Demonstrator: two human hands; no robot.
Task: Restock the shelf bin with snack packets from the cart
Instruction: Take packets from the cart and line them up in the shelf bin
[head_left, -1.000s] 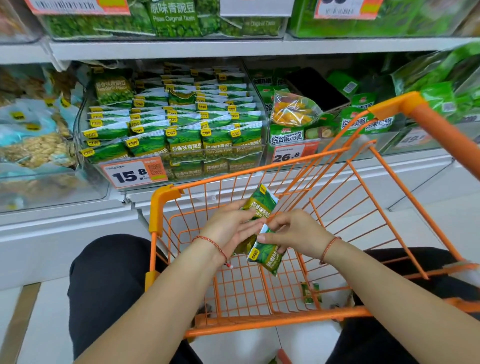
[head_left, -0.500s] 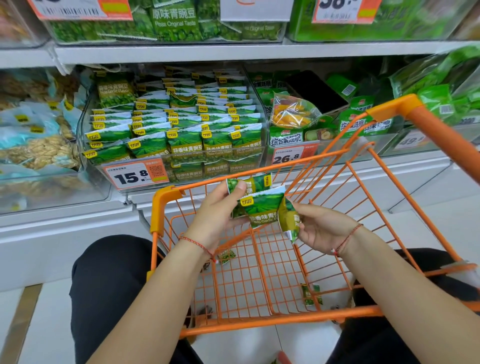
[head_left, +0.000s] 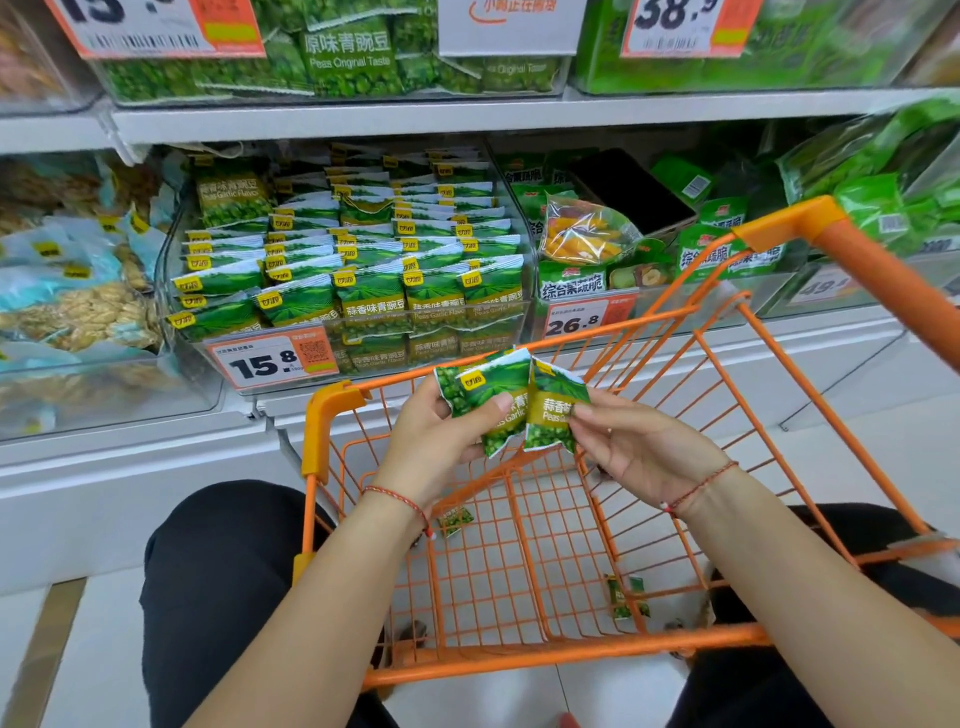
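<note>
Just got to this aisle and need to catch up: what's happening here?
A person is restocking garlic pea packets. The left hand and right hand hold a few packets above the orange cart. The shelf bin ahead, priced 15.8, looks nearly full. Two loose packets remain on the cart floor.

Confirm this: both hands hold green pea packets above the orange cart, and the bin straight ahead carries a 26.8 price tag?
Not quite. The head view shows the bin straight ahead tagged 15.8; 26.8 belongs to the bin on its right. The left hand and right hand do hold green pea packets above the orange cart.
</note>
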